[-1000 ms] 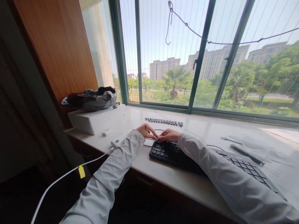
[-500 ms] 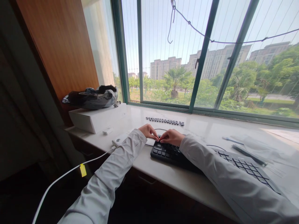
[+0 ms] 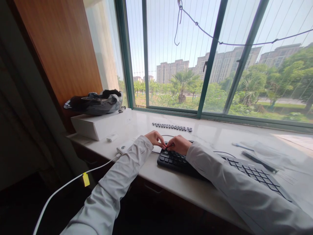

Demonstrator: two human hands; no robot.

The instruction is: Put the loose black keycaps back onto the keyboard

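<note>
A black keyboard point(image 3: 168, 160) lies near the front edge of the white counter, its right part hidden under my right sleeve. Over its upper left corner, my left hand point(image 3: 155, 138) is closed in a pinch. Facing it, my right hand point(image 3: 179, 144) is pinched too, the fingertips of both hands almost meeting just above the keys. Whatever sits between the fingertips is too small to make out. Farther back, several loose dark keycaps point(image 3: 172, 127) lie in rows on the counter. A grey frame with square openings point(image 3: 256, 174) lies right of the keyboard, partly behind my sleeve.
A white box point(image 3: 101, 123) with a dark bundle point(image 3: 94, 101) on top stands at the left. Near it are a small white adapter point(image 3: 112, 137) and a white power strip point(image 3: 124, 147) with its cable. Clear plastic bags point(image 3: 271, 153) and a dark brush-like tool point(image 3: 259, 161) lie at right.
Both hands stay pinched over the same corner of the keyboard. The right hand has turned slightly and shifted a little to the left; the whole view has drifted slightly.
</note>
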